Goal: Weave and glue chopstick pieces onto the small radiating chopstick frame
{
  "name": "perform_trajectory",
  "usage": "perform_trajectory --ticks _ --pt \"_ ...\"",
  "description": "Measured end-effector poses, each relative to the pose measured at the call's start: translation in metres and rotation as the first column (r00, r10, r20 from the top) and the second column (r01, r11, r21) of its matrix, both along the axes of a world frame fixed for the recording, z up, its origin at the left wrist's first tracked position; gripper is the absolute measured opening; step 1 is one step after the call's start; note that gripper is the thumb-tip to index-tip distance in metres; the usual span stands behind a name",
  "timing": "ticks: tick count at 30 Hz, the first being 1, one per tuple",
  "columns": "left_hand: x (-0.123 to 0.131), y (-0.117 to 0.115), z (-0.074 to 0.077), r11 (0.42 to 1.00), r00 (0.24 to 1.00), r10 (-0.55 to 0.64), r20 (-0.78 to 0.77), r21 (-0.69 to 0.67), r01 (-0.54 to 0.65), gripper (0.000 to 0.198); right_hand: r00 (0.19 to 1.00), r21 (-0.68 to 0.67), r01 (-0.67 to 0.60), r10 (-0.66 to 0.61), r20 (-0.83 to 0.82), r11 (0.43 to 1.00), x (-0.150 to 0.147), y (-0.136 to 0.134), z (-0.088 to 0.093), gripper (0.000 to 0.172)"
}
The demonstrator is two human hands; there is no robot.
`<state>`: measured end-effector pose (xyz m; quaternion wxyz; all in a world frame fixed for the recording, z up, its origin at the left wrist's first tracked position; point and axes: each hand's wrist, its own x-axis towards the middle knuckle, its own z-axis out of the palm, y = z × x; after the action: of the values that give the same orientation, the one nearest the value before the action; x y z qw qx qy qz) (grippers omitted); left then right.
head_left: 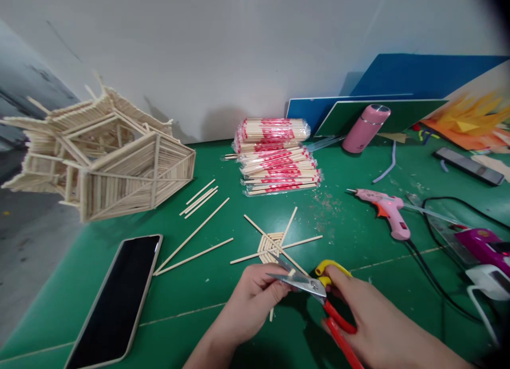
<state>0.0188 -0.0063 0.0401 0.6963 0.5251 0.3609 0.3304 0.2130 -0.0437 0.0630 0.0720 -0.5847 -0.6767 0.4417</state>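
Observation:
My right hand (372, 318) grips scissors (314, 286) with red and yellow handles, blades pointing left and parted. My left hand (255, 302) is closed on a thin wooden stick (271, 314), holding it at the blades. Just beyond the hands lies a small glued panel of sticks (271, 244) with long sticks crossed over it. All of it is on the green table (342, 231).
A large stick-built house model (103, 156) sits at the left. A phone (117, 297) lies near the front left edge. Wrapped bundles of sticks (277, 156) are stacked at the back. A pink glue gun (384, 209), its cable, a pink bottle (365, 128) and boards are on the right.

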Motion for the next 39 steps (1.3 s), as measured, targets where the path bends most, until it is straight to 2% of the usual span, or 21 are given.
perform_trajectory --ticks 3,7,10,12,14,23,29,35,39 --pt "0.001 0.001 0.001 0.997 0.998 0.045 -0.051 0.063 -0.042 0.025 1.0 0.001 0.019 -0.019 -0.017 1.0 -0.002 0.001 -0.001 0.016" --pt "0.003 0.002 0.001 0.959 0.981 0.125 -0.147 0.271 -0.081 0.026 0.996 0.005 0.056 -0.056 0.076 0.998 -0.002 0.001 -0.002 0.029" --pt "0.005 -0.001 -0.002 0.884 0.941 0.256 -0.22 0.447 -0.136 0.025 0.991 0.034 0.04 -0.044 0.129 0.999 -0.003 0.0 0.0 0.039" --pt "0.006 -0.003 -0.004 0.821 0.907 0.349 -0.235 0.542 -0.176 0.022 0.989 0.045 0.034 -0.04 0.14 0.998 -0.004 0.0 0.001 0.04" --pt "0.007 -0.004 -0.006 0.782 0.891 0.392 -0.23 0.593 -0.192 0.021 0.991 0.046 0.039 -0.045 0.129 0.998 -0.006 0.002 0.0 0.038" --pt "0.007 -0.005 -0.002 0.81 0.918 0.348 -0.188 0.554 -0.194 0.021 0.998 0.058 0.044 -0.047 0.04 0.997 -0.007 0.003 -0.004 0.02" --pt "0.004 -0.004 -0.002 0.844 0.933 0.3 -0.198 0.511 -0.163 0.02 0.996 0.054 0.048 -0.052 0.069 0.997 -0.004 0.002 -0.007 0.029" --pt "0.001 -0.001 0.002 0.941 0.977 0.14 -0.158 0.329 -0.082 0.021 0.994 0.076 0.013 -0.021 0.106 0.997 0.002 0.003 -0.004 0.036" --pt "0.0 0.001 0.002 0.978 0.991 0.08 -0.106 0.2 -0.058 0.019 0.996 0.057 -0.004 -0.002 0.091 0.998 0.005 0.005 -0.002 0.033"
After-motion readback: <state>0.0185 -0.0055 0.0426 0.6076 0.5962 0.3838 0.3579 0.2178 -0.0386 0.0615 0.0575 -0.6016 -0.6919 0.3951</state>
